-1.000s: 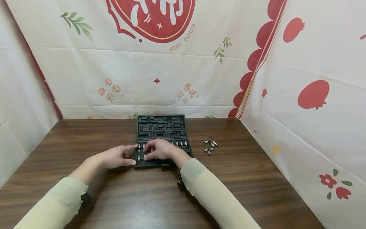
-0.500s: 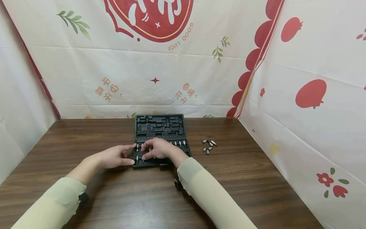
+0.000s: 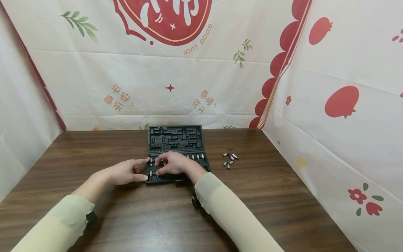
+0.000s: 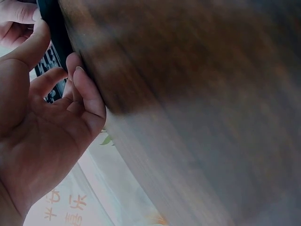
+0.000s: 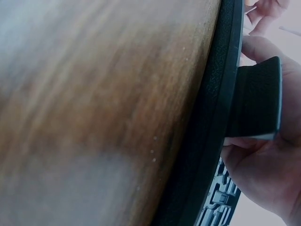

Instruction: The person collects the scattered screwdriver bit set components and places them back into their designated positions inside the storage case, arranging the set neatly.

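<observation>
**Head view, then wrist views: fine work, hidden contact**

Head: we had the black case (image 3: 176, 140) unfolded toward the back of the table (image 3: 176, 217), its lid (image 3: 160, 140) nearest the patterned cloth (image 3: 170, 105). Left hand (image 3: 124, 172) braced the left edge of the tray (image 3: 168, 181), thumb near the front corner, index finger farther back; not clenched. Right hand (image 3: 176, 163) reached over the tray's left part, thumb and index curved down beside a small metal fitting (image 3: 157, 176). We couldn't tell whether it pinched anything. Our read: a fitting was being worked in its slot. Done well, that wanted a steady case, fingertips square above the slot, even pressure, no sideways push. Loose metal pieces (image 3: 228, 167) lay right of the case, apart from both hands. Bare tabletop in front and to both sides gave us room; lid and cloth limited the far side.

Left wrist: thumb reached the case wall, other fingers bent loosely alongside. We judged it a light brace, fine for gentle pressing.

Right wrist: a tab (image 5: 256, 99) stuck out from the case's front wall, right palm behind it. We flagged that edge: a low wrist could snag it and shift everything. Fingertip contact was hidden.
</observation>
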`<state>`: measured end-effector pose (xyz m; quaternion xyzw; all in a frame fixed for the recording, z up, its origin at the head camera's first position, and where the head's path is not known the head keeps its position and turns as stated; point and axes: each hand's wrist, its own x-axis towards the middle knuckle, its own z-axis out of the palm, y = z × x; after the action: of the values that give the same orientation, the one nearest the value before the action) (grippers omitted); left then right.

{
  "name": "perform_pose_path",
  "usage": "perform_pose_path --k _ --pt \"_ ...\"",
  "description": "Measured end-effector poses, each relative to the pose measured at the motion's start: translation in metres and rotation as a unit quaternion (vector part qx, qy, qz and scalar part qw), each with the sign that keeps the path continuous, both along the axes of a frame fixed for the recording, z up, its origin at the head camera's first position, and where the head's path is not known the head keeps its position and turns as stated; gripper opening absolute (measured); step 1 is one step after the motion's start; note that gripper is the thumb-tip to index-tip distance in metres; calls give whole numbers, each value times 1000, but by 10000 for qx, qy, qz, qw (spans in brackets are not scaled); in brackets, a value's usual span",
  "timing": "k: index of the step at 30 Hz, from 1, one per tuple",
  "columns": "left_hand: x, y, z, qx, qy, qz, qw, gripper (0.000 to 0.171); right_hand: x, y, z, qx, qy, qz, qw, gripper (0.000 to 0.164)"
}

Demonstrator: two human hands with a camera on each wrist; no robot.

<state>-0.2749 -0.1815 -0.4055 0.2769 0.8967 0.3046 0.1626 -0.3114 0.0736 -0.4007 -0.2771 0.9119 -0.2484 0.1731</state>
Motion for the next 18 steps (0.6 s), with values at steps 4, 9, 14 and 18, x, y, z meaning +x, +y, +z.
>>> perform_pose_path --k 4,9,14,18 --pt "-9 -8 -10 105 114 -254 9996 87 1 -1 2 -54 -61 -40 10000 25" --pt "-11 -12 -12 88 173 -312 9993 89 1 -1 3 -109 -72 -48 9999 26" --pt "-2 -2 -1 3 -42 -7 10000 85 -1 -1 0 -177 -116 -78 9997 26" --pt "1 2 2 13 -13 -7 10000 82 -1 2 -4 -223 -153 -112 9996 27"
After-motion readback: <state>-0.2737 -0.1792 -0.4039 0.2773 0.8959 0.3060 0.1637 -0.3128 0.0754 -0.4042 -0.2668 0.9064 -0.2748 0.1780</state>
